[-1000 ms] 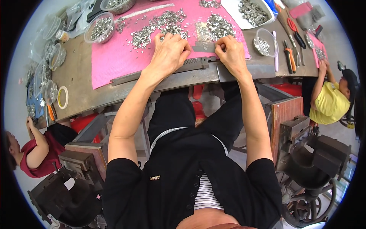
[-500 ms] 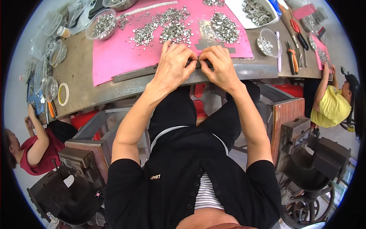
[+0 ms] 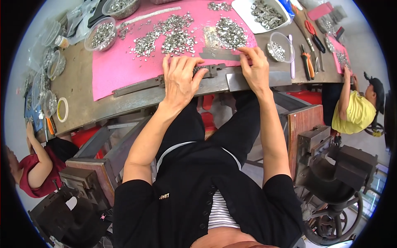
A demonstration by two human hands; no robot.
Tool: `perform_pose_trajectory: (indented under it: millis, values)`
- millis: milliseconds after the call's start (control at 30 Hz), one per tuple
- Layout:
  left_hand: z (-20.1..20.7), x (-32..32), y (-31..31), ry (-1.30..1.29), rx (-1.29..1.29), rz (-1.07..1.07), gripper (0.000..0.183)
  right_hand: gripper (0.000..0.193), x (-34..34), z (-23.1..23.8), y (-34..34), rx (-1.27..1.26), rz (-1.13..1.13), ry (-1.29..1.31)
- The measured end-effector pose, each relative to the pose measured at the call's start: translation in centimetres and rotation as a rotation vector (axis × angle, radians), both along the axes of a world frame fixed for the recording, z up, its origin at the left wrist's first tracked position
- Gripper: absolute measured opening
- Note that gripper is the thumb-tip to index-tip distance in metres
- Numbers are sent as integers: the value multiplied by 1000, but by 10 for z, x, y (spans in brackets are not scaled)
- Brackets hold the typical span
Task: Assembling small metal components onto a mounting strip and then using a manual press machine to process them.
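A long dark metal bar (image 3: 138,85) with raised blocks lies along the near edge of the pink mat. My left hand (image 3: 178,78) straddles it, fingers over the far side and thumb on the near side. A dark, ridged section of the bar shows between that thumb and forefinger. My right hand (image 3: 257,68) is off the bar, its thumb and forefinger apart by the right end of a flat grey strip (image 3: 221,54); whether they touch the strip I cannot tell. Beyond the hands, many small shiny metal pieces (image 3: 178,41) lie in heaps, with thin pins (image 3: 211,38) beside them.
Clear tubs of metal parts (image 3: 101,35) stand at the left; a white tray (image 3: 240,14) and another tub (image 3: 291,51) are at the right. Pliers (image 3: 307,62) lie past it. A tape roll (image 3: 62,109) sits at the left edge. Co-workers sit on both sides.
My hands have moved apart from their meeting point on the bar. The right one has shifted right and away to the strip, and the bar's ridged section is uncovered.
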State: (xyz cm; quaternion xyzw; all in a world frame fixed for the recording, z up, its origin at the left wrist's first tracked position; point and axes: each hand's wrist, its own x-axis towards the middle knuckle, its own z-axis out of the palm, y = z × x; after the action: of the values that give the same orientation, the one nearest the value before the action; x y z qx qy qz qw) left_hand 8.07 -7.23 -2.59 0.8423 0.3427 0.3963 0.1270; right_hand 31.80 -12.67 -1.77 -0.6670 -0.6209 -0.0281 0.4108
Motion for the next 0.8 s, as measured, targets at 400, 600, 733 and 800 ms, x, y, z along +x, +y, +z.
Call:
perform_pose_trajectory:
  millis: [400,600,733,800]
  values:
    - [-5,-1,-5,-321,-79,26,20,14,10,5,-1,-67,100,131]
    - [-6,-1,-3,-315,-15,16,18,9,5,-1,11,-62,64,-9]
    - [-9,0,-2,-339,-26,-16,18,9,5,4,7,-22,110,-19]
    - [-9,-2,-2,-341,-25,-21,19,10,5,4,5,-74,82,173]
